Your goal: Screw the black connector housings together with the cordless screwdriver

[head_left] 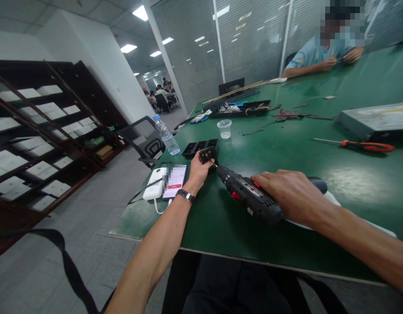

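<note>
My right hand (288, 192) is wrapped round the handle of a black cordless drill (249, 194) with red buttons. The drill points left and away from me, and its bit meets or nearly meets a small black part (207, 155) with brass-coloured spots. That part is gripped between the fingers and thumb of my left hand (200, 170). Whether the bit touches it I cannot tell. Just behind my left hand lies a black compartment tray (191, 150), partly hidden by the hand and the part.
Left of my hand lie a white power bank (155, 183) and a phone (175, 181). Behind them stand a water bottle (167, 136) and plastic cup (224, 129). Rightward are a screwdriver (368, 145) and metal-topped box (381, 120). A person (314, 54) sits across the green table (280, 148).
</note>
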`<state>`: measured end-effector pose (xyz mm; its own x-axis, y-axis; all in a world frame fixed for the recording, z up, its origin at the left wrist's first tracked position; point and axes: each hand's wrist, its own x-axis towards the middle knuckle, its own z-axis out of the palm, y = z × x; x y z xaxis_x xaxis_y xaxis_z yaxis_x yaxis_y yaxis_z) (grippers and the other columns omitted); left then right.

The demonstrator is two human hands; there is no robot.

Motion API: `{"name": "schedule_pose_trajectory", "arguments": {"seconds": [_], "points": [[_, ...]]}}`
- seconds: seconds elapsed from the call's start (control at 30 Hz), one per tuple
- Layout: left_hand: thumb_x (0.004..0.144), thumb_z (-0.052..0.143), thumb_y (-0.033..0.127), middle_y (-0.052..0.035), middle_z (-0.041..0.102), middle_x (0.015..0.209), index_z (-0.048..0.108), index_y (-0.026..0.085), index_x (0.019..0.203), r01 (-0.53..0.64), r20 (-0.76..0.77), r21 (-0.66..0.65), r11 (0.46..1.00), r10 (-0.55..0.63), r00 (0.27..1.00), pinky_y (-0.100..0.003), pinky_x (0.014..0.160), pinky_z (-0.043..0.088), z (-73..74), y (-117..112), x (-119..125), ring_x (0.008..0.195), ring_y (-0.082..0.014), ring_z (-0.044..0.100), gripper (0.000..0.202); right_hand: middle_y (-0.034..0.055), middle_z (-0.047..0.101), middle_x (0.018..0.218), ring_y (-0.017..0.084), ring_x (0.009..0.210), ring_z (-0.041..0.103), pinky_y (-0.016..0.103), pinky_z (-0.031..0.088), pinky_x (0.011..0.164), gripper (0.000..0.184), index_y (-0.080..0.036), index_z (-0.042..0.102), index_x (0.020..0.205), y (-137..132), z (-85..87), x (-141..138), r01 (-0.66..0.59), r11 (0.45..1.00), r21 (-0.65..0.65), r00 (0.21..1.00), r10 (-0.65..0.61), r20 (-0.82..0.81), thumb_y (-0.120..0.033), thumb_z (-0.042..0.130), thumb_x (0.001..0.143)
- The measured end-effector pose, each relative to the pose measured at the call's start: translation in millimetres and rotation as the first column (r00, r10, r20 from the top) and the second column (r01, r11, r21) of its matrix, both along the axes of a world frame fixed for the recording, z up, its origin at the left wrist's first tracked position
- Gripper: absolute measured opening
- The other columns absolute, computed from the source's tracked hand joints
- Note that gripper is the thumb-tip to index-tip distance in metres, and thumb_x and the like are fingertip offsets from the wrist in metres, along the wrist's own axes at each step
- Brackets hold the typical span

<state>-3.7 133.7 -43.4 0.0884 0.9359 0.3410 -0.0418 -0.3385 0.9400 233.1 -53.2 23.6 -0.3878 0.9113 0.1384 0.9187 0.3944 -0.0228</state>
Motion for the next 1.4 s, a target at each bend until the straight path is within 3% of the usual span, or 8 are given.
{"name": "schedule_pose_trajectory", "arguments": {"seconds": [0.57,0.93,1.1,1.4], "points": [[0.071,0.081,0.018,-0.0070,0.076,0.115,0.068,0.018,0.114,0.008,-0.025,0.020,1.000,-0.007,1.000,-0.037,0.103,0.051,-1.4,-1.3,-2.4,0.108,-0.0207,0.069,0.045,0.0069,0.075,0.099,0.026,0.081,0.067,0.036,0.036,0.069,0.026,-0.022,0.065,0.109,-0.8,-0.9,0.3,-0.009,0.999,0.038,1.000,0.009,-0.010,-0.023,0.061,0.084],[0.070,0.082,0.018,-0.0069,0.076,0.113,0.069,0.018,0.110,0.002,-0.005,-0.009,1.000,-0.002,1.000,-0.037,0.102,0.051,3.2,-4.2,-1.2,0.106,-0.0204,0.069,0.043,0.0096,0.074,0.099,0.029,0.086,0.069,0.038,0.041,0.071,0.025,-0.020,0.066,0.109,-0.9,1.5,-0.9,-0.020,1.000,0.011,0.999,0.020,-0.038,-0.027,0.059,0.087],[0.071,0.082,0.018,-0.0057,0.075,0.110,0.069,0.019,0.110,0.013,0.001,-0.010,1.000,-0.013,1.000,-0.036,0.098,0.052,4.2,-6.1,-1.0,0.103,-0.0203,0.068,0.041,0.0088,0.074,0.099,0.027,0.089,0.070,0.037,0.042,0.073,0.025,-0.020,0.066,0.108,-1.5,3.1,-0.9,-0.007,1.000,-0.013,1.000,0.007,-0.018,-0.020,0.059,0.084],[0.065,0.083,0.013,-0.0023,0.072,0.101,0.068,0.020,0.104,-0.004,0.034,-0.035,0.999,0.005,0.999,-0.034,0.092,0.050,8.4,-9.2,1.6,0.095,-0.0188,0.066,0.042,0.0074,0.076,0.102,0.026,0.087,0.070,0.038,0.043,0.075,0.025,-0.022,0.066,0.110,-1.2,-0.4,0.2,-0.038,0.999,0.024,0.998,0.039,-0.042,-0.023,0.059,0.086]]}}
